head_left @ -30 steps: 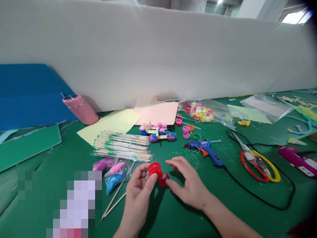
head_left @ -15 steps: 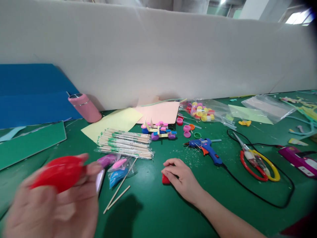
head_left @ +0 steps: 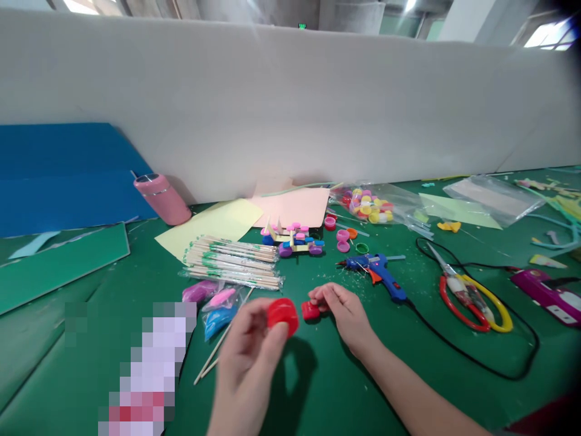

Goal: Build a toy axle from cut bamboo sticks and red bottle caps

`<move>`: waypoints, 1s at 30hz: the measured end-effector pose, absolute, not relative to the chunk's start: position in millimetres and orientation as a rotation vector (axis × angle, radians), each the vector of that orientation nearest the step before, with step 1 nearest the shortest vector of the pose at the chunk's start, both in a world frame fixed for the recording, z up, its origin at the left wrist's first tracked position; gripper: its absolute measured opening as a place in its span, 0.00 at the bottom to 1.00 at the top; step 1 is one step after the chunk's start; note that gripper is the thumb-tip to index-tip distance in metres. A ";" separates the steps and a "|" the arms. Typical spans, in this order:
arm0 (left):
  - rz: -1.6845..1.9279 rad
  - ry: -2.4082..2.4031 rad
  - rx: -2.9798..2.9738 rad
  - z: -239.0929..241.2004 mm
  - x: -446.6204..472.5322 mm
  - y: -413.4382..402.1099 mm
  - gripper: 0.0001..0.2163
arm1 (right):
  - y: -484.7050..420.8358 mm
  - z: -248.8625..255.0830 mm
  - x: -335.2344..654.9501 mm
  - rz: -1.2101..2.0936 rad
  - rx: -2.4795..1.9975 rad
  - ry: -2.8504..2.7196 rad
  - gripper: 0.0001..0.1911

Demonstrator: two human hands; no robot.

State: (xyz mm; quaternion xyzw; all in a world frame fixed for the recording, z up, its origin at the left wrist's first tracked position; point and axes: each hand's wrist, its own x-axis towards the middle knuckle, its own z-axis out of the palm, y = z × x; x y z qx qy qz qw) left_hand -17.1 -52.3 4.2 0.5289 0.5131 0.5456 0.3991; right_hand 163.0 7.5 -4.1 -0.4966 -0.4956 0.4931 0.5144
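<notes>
The left hand [head_left: 247,357] is holding a red cap [head_left: 283,317], round face pointing toward the camera; the right hand [head_left: 345,315] is pinching a red block [head_left: 310,310].

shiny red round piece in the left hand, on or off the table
Off: the left hand holds the red piece above the green table, a shadow below.

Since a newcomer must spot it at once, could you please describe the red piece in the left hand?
On the green table, find the bundle of wrapped sticks; nearer the camera is the left hand. It grips the round red piece, whose curved outline sets it apart from the squarish red piece by the right hand.
</notes>
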 end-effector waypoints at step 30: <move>0.809 1.503 1.930 -7.2 12.7 1.8 0.05 | -14.9 22.5 271.5 0.744 -1.433 -1.247 0.09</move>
